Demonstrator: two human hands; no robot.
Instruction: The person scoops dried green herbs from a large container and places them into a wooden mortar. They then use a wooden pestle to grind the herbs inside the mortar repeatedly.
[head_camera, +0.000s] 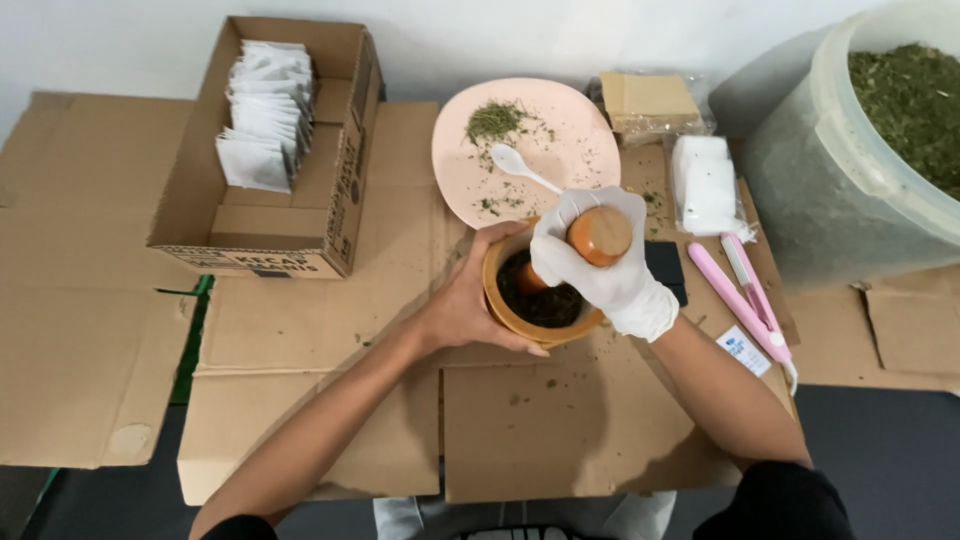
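My gloved right fingers (585, 225) are clenching the stiff wooden pestle (598, 236) near its round top while my bare left fingers (497, 238) are cupping the mortar (510, 312), which looks heavy and steady on the cardboard-covered counter (500, 420), herbs (545, 300) inside.

Head view, steeply downward, close.

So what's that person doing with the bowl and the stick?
The person's gloved right hand grips a wooden pestle that is pressed into dark green leaves inside a wooden mortar. The bare left hand holds the mortar's side. Behind it, a pink plate holds a white spoon and some dried herb. All of it sits on flattened cardboard.
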